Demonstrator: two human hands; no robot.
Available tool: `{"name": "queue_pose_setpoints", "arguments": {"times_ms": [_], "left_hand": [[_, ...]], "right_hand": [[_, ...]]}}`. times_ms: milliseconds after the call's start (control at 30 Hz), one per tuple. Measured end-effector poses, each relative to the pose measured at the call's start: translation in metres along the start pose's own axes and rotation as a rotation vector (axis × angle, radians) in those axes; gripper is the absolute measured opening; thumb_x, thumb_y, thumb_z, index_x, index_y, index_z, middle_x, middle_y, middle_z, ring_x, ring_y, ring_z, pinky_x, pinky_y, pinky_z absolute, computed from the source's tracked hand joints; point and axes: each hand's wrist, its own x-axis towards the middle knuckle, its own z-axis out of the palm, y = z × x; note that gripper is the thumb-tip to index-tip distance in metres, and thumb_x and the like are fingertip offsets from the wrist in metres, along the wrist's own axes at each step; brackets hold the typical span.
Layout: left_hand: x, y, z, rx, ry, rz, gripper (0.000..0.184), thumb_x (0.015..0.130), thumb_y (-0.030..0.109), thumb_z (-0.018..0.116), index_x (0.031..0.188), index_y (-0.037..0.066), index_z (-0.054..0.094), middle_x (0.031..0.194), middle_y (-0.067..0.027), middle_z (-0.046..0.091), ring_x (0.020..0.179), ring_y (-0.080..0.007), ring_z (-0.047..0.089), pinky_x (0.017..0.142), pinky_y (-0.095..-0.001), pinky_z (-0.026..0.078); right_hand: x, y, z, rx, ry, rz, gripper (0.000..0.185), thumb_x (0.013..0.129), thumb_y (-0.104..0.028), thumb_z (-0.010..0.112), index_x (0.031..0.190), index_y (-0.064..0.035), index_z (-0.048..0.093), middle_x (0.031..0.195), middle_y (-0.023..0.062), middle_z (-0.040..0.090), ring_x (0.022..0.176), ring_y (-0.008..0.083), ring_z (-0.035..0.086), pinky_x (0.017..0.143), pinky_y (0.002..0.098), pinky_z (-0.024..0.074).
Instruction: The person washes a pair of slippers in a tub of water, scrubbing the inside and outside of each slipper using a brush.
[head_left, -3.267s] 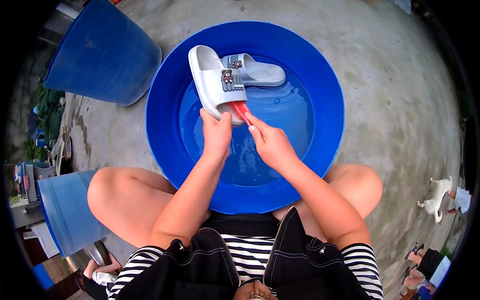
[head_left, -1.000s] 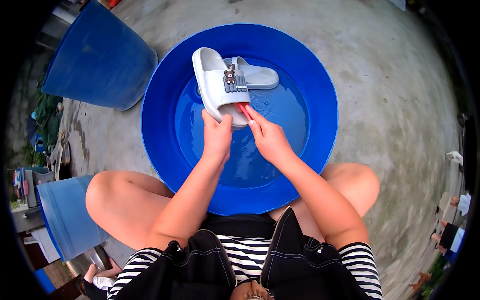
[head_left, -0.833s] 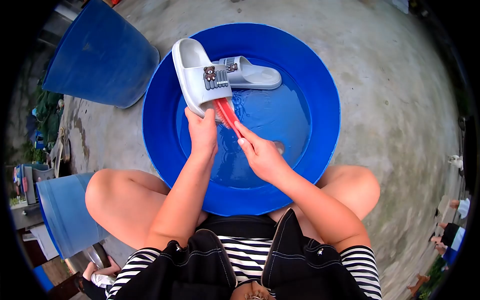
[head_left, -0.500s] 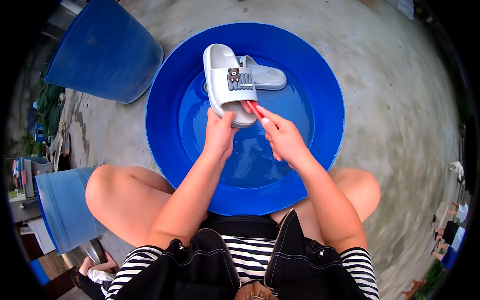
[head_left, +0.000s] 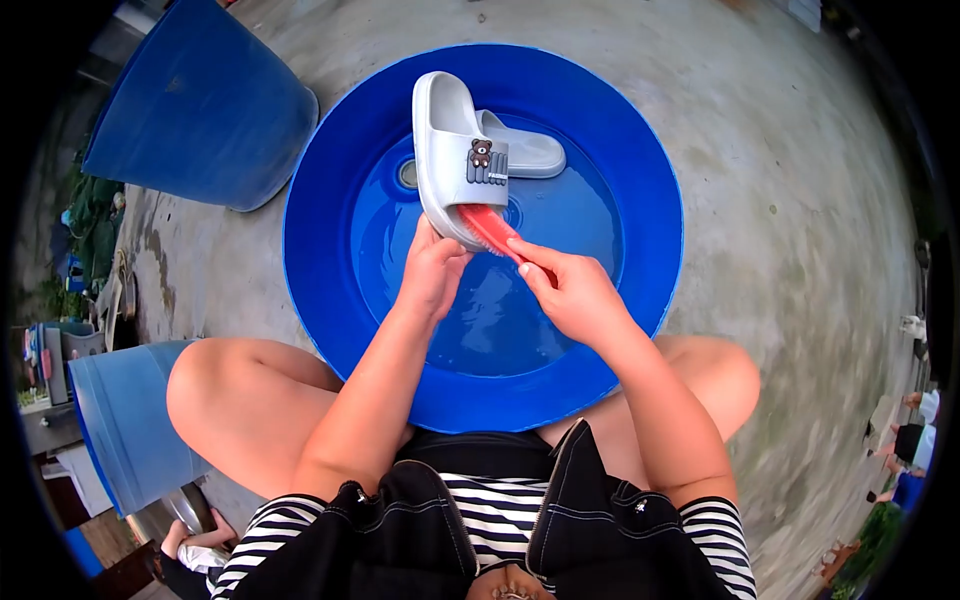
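My left hand is closed around the heel end of a pale grey slide slipper with a bear figure on its strap, holding it up over the blue tub. A red brush is in my right hand, its handle pinched between thumb and fingers. The brush head lies against the footbed near the heel, bristles toward the slipper, with its tip by the strap's edge. Behind the held slipper, a matching slipper rests in the tub, partly hidden. Shallow water covers the tub's bottom.
A large dark blue bucket stands at upper left on the concrete floor. A lighter blue bucket lies near my left knee. Other people show at the right edge and lower left.
The slipper has risen slightly and turned more onto its side. The brush has shifted left and down, and more of its red back now shows.
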Motion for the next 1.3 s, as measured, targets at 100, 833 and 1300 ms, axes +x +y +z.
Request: {"name": "queue_pose_setpoints", "arguments": {"times_ms": [100, 833, 1300], "left_hand": [[0.000, 0.004, -0.004, 0.020, -0.030, -0.011, 0.062, 0.085, -0.001, 0.047, 0.146, 0.001, 0.038, 0.141, -0.0196, 0.054, 0.129, -0.0326, 0.057, 0.113, -0.0480, 0.044], [-0.003, 0.003, 0.011, 0.129, -0.027, -0.109, 0.041, 0.096, 0.005, 0.047, 0.136, 0.000, 0.049, 0.132, -0.0186, 0.062, 0.119, -0.0282, 0.065, 0.104, -0.0451, 0.052], [-0.003, 0.014, 0.004, 0.226, -0.054, -0.099, 0.040, 0.097, 0.007, 0.048, 0.136, 0.000, 0.047, 0.128, -0.0184, 0.064, 0.116, -0.0280, 0.067, 0.103, -0.0444, 0.053]], "right_hand": [[0.001, -0.001, 0.010, -0.049, 0.074, -0.087, 0.036, 0.099, -0.022, 0.061, 0.135, -0.0189, 0.066, 0.078, 0.0179, 0.069, 0.066, 0.0326, 0.067, 0.065, 0.0415, 0.0520], [0.013, 0.002, 0.016, -0.163, 0.172, -0.088, 0.035, 0.101, -0.022, 0.058, 0.134, -0.0168, 0.066, 0.080, 0.0197, 0.070, 0.072, 0.0363, 0.069, 0.070, 0.0443, 0.0535], [-0.005, 0.008, 0.013, 0.014, 0.008, -0.125, 0.036, 0.102, -0.027, 0.056, 0.135, -0.0178, 0.066, 0.089, 0.0233, 0.072, 0.079, 0.0399, 0.070, 0.074, 0.0460, 0.0550]]}}
